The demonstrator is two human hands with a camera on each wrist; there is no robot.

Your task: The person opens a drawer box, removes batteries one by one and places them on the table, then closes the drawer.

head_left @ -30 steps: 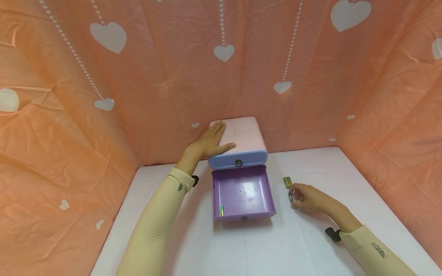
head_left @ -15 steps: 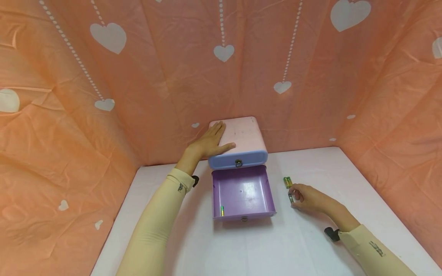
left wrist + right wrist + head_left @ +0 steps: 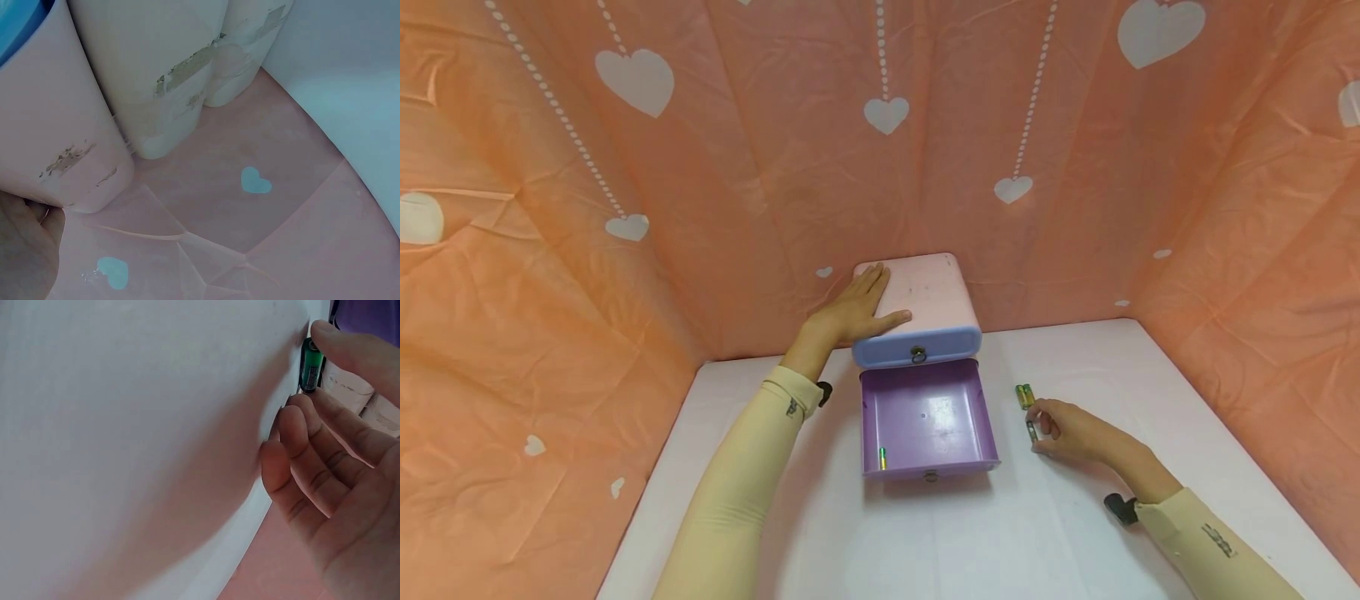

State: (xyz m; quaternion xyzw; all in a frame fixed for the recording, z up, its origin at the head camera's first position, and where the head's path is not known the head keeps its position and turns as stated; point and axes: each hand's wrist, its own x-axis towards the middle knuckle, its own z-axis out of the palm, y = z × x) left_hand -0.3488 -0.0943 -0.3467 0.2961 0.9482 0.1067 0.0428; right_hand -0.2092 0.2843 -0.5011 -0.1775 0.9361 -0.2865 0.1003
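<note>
My left hand [image 3: 853,307] lies with straight fingers and thumb on the pink top of a small drawer cabinet [image 3: 928,292]. Part of that hand [image 3: 28,247] shows beside the cabinet's side in the left wrist view. Below the blue front, a purple drawer [image 3: 925,417] is pulled out, with a green and yellow battery [image 3: 883,459] at its front left. Right of it, my right hand [image 3: 1075,432] pinches a battery [image 3: 310,367] between thumb and index finger, close to the table. Two more batteries [image 3: 1025,397] lie side by side just beyond the fingertips.
A white-covered table [image 3: 970,542] carries everything. Pink-orange curtain cloth [image 3: 775,167] with white hearts stands close behind the cabinet and along both sides. The drawer front has a small knob [image 3: 931,477], and a ring pull [image 3: 918,355] hangs on the blue front.
</note>
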